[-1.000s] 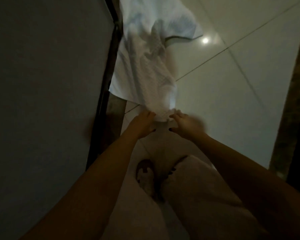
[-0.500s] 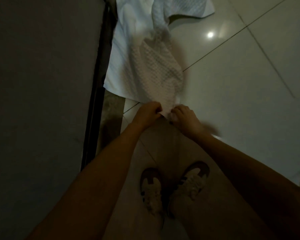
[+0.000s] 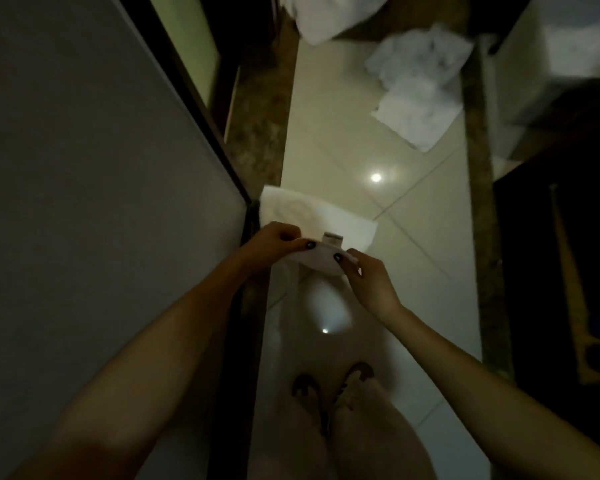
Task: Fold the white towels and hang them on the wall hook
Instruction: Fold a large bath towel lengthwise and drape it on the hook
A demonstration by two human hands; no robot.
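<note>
I hold a white towel [image 3: 312,220] up in front of me, above the floor. My left hand [image 3: 274,242] grips its near edge on the left, and my right hand [image 3: 364,278] pinches the same edge on the right. A small label [image 3: 332,239] sticks up between my thumbs. The towel's far part spreads out beyond my hands, level and wide. Another white towel [image 3: 416,95] lies crumpled on the floor farther ahead. A third white cloth [image 3: 326,19] shows at the top edge. No wall hook is visible.
A grey wall [image 3: 94,202] with a dark frame [image 3: 201,109] fills the left side. Glossy pale floor tiles [image 3: 413,237] run ahead between brown marble strips [image 3: 478,202]. Dark furniture [image 3: 568,271] stands on the right. My feet [image 3: 329,386] are below my hands.
The towel, which trailed on the floor before, is now lifted and held flat between both hands. The view tilted up, showing more floor and a second crumpled towel ahead.
</note>
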